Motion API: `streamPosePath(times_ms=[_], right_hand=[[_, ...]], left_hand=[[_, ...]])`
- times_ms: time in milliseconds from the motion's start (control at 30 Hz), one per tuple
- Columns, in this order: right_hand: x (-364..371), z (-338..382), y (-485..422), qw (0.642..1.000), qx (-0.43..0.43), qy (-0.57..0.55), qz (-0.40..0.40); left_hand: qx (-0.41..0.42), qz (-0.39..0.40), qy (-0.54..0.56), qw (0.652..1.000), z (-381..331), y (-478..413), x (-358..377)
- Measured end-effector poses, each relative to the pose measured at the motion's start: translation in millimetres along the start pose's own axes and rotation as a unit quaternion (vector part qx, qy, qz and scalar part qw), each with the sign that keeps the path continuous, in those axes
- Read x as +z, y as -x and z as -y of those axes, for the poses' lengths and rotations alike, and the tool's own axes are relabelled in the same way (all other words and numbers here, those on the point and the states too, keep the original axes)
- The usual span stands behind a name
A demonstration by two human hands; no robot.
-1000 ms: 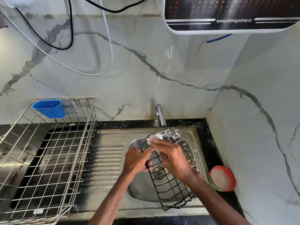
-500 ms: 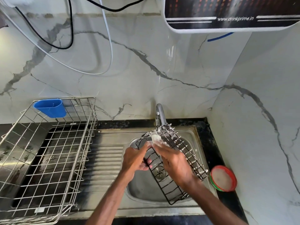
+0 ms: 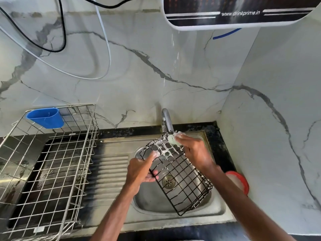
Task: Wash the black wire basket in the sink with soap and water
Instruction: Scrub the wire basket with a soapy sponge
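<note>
The black wire basket (image 3: 180,176) is held tilted over the steel sink (image 3: 205,211), its lower end resting near the bowl's front right. White foam covers the wires at its upper end. My left hand (image 3: 140,169) grips the basket's left edge. My right hand (image 3: 192,150) presses a soapy pale scrubber (image 3: 172,138) against the basket's top corner, just below the tap (image 3: 165,119). No water stream is visible from the tap.
A large silver wire dish rack (image 3: 52,164) with a blue cup holder (image 3: 46,117) stands on the drainboard at left. A red-rimmed soap dish (image 3: 240,181) sits on the black counter right of the sink. A water purifier (image 3: 243,13) hangs above on the marble wall.
The basket has been turned and raised, its upper end now nearer the tap. My right hand slid with the scrubber up and right to the top corner. More foam shows.
</note>
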State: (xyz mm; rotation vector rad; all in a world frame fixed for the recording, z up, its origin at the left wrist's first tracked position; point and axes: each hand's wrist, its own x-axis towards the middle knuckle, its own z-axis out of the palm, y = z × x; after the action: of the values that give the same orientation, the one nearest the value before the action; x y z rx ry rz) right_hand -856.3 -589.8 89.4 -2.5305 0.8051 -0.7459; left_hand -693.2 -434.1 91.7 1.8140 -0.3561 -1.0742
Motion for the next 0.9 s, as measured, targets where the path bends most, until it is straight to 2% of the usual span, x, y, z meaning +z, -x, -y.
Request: streamPosePath(times_ms=[100,233,333,500,633,733,900], right_hand=[[1.2,-6.9,-18.5,0.999,0.043,0.005,0.005],[6.6,3.1,-30.4,1.0,0.013,-0.001,0.001],[8.6,14.5,-13.8,1.0,-0.009,-0.006,0.027],[14.9,24.3,33.1,0.999,0.014,-0.009,0.039],[33.2,60.8,59.0,0.995,-0.061,-0.005,0.084],[32.1,71.0,51.9,0.992,-0.099,-0.014,0.076],[18.6,40.0,23.7,0.998,-0.049,0.008,0.039]], left_hand=[[-0.008,0.007,-0.025,1.0,-1.5,-0.2,5.5],[-0.008,0.006,-0.027,1.0,-5.6,-1.7,5.7],[-0.013,0.0,-0.016,1.0,-9.9,-5.5,-2.6],[-0.019,-0.028,0.012,0.999,-12.5,-14.0,-9.7],[-0.01,-0.025,0.03,0.999,-9.5,-13.2,-3.5],[-0.005,-0.021,0.031,0.999,-8.1,-8.4,-1.1],[-0.008,-0.005,0.047,0.999,-11.2,-1.4,-4.4]])
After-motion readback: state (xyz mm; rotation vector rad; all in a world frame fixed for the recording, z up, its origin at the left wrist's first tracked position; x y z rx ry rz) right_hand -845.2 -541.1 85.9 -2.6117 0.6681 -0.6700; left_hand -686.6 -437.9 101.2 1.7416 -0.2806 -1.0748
